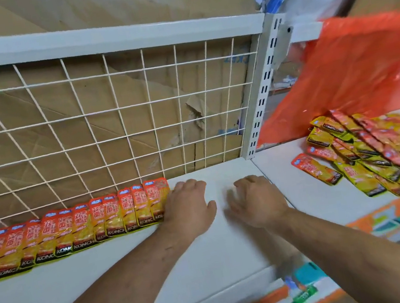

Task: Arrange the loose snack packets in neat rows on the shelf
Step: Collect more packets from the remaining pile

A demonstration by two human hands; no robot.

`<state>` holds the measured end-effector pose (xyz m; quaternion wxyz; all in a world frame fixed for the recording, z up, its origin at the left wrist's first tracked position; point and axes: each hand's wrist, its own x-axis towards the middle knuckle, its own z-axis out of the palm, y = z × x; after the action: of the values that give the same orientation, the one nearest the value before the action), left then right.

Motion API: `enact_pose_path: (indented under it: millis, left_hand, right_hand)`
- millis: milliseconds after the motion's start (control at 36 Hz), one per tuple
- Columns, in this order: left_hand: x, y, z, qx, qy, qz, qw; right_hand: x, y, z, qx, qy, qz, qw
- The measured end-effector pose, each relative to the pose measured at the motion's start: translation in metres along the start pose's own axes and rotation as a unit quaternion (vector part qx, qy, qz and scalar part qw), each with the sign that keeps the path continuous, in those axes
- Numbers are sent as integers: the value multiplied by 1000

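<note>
The row of packets (73, 228) lies on the shelf (219, 174) before the wire grid (107, 114), touching the left hand (190, 206); right of it come the right hand (258, 199), then the loose pile (381, 156).

About thirteen orange-and-yellow foil snack packets (74, 232) overlap in one row, a loose heap of like packets (382, 159) is too tangled to count, and there is one red plastic bag (365, 63), one white wire-grid panel (107, 119) and two hands, the left hand (190, 206) and the right hand (255, 200).

white shelf (84, 291) | packet row (73, 229) along back left | loose packet pile (381, 154) at right
</note>
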<state>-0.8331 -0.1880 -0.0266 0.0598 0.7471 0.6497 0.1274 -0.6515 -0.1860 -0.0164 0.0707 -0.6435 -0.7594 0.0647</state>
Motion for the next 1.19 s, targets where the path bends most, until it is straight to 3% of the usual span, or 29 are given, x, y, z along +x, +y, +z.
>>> enact_pose_path:
  millis: [250,694,1194]
  left_hand:
    - [10,88,10,-7,-25,40,999]
    - [47,267,56,1,-31,-29,999]
    - [110,320,78,-20,-15,-23,999]
  right_hand:
    - [-25,85,-25,50,30,71,996]
    - [-25,267,-74,113,11,49,992]
    - [1,335,-86,127,35,81,988]
